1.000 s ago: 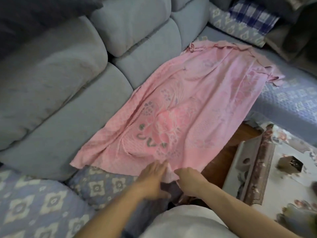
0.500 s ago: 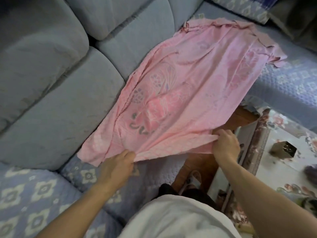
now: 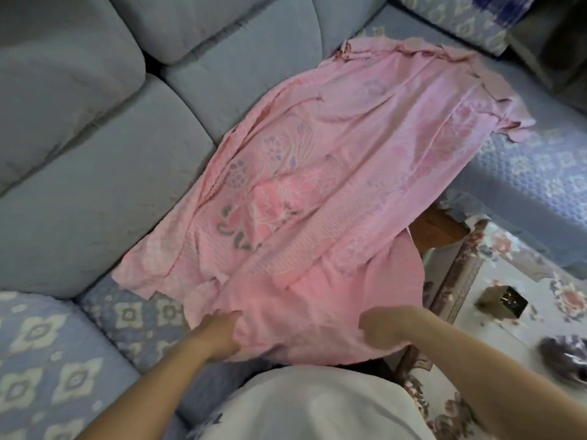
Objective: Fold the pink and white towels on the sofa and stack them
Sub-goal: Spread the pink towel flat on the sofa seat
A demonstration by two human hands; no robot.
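Observation:
A large pink towel (image 3: 343, 173) with a flower pattern lies spread along the blue-grey sofa (image 3: 95, 192), its far end crumpled near the corner seat. Its near edge is lifted off the seat and hangs toward me. My left hand (image 3: 219, 331) grips that edge at the lower left, fingers tucked under the cloth. My right hand (image 3: 381, 328) grips the same edge at the lower right, fingers hidden behind the fabric. No white towel shows in this view.
A quilted blue patterned cover (image 3: 47, 360) lies over the near seat and the right-hand seat (image 3: 524, 173). A low table with a flowered cloth (image 3: 508, 281) stands at right, bearing a small metal box (image 3: 502, 301). Patterned cushions (image 3: 460, 23) sit at the far corner.
From meeting at the edge's middle, my hands spread apart along it, then pulled it up and back toward me. The near part of the towel now hangs loose in front of my body.

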